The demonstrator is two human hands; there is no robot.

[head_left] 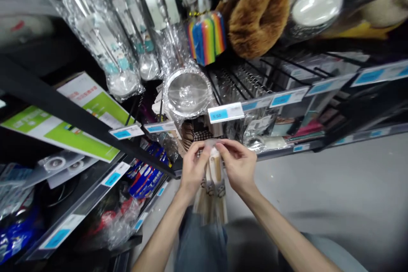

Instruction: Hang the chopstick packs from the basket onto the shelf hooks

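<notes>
A clear plastic packet of wooden utensils (212, 191) hangs down between my hands in front of a shop rack. My left hand (192, 169) pinches the packet's top left corner, fingers closed. My right hand (238, 165) pinches the top right corner in the same way. The packet's top edge sits just below a price tag (225, 112) on the hook rail. The lower part of the packet is blurred.
Wrapped metal strainers (188, 91) and ladles (121, 72) hang above my hands. A rainbow sponge (207, 36) and a brown brush (259, 17) hang higher up. Green-and-white boxes (73, 119) lie on the left shelf. Grey floor (334, 187) stretches to the right.
</notes>
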